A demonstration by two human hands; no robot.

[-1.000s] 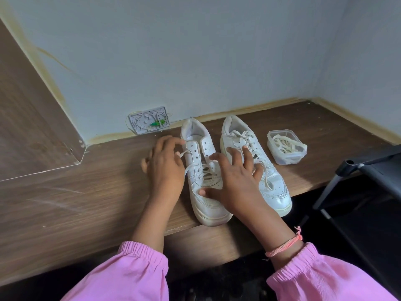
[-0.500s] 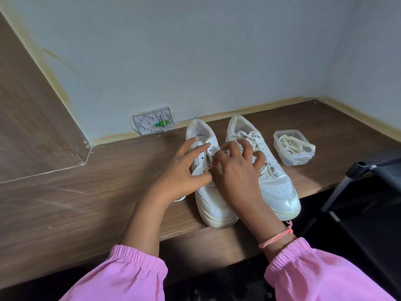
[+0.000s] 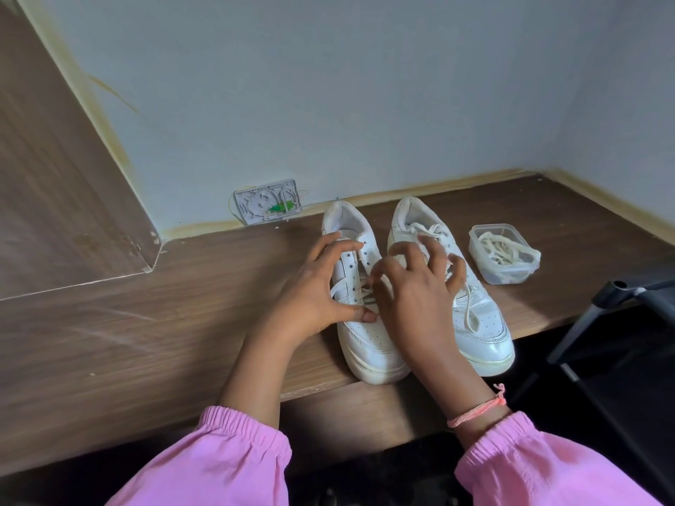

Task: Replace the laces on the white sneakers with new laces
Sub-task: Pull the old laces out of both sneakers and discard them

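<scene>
Both hands are shifting up the shoe since half a second ago, the left one spreading wider over the lace rows while the right one is lifting its fingers off the tongue. Now the left hand [image 3: 314, 290] is bracing the nearer white leather sneaker [image 3: 359, 304] on the brown wooden surface [image 3: 146, 323], thumb pressing on the toe box and fingertips arched over the upper eyelets, apparently steadying it so it is not sliding while the lace is being worked out; it is curling loosely around the shoe's side, not pinching any lace that I can see. The right hand [image 3: 416, 286] is hovering over the gap between the two shoes, fingers clawed and splayed; whether it is pinching the old white lace [image 3: 359, 292] under its palm I cannot tell. That lace is lying just beneath and between both hands, partly loosened across the middle eyelets. Beside it, the second white sneaker [image 3: 471, 315] is sitting fully laced, touching distance from the right fingers. Off to the right, the clear plastic tub of cream-coloured new laces [image 3: 502, 255] is waiting, well apart from both hands.
</scene>
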